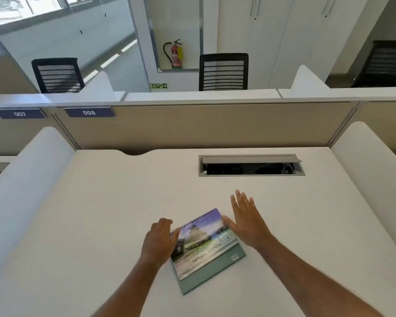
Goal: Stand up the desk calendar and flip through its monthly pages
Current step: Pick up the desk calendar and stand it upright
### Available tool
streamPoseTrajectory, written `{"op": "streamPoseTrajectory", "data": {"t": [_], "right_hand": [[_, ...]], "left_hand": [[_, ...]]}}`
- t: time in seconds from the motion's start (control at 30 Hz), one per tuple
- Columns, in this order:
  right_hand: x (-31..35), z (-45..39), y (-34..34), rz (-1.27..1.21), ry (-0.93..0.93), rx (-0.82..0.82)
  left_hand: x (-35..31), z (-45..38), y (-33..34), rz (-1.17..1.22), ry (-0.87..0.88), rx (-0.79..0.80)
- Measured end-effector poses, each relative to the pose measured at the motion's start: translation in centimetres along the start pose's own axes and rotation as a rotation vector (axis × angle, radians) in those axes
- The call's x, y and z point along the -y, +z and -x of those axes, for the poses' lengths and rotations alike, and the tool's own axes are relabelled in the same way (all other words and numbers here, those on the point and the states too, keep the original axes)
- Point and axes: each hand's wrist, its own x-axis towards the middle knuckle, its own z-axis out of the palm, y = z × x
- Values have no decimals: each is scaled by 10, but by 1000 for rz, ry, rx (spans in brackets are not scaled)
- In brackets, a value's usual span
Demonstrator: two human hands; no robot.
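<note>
A spiral-bound desk calendar (206, 245) lies flat on the white desk (105, 213), turned a little clockwise. Its cover shows a landscape photo with the words "Natural Scenery", and a green base sticks out below. My left hand (159, 242) rests at the calendar's left edge, thumb touching the corner near the spiral binding. My right hand (246, 221) is flat with fingers spread, its thumb against the calendar's upper right edge. Neither hand grips it.
A recessed cable box (250, 165) with its lid open sits in the desk at the back right. Beige partitions (192, 124) and white side dividers (32, 170) enclose the desk. Black chairs (223, 72) stand beyond the partition.
</note>
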Motion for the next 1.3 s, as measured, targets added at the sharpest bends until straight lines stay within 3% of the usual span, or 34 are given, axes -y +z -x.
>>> {"op": "streamPoseTrajectory", "data": {"t": [0.2,0.53,0.67,0.83,0.97,1.3], "right_hand": [[-4,22,42,-41,50,132],[1,32,66,-55,133,122],[4,26,67,-93,130,143],[7,23,66,-332,185,102],[10,22,61,-556,296,62],[9,18,58,-650,319,102]], "left_hand": [[-2,15,27,349,-210,15],[-13,16,38,897,-605,-132],[-14,28,47,1160,-732,-90],[-10,28,49,1428,-827,-79],[-7,30,52,1472,-835,-97],[-10,35,51,1559,-873,-136]]}}
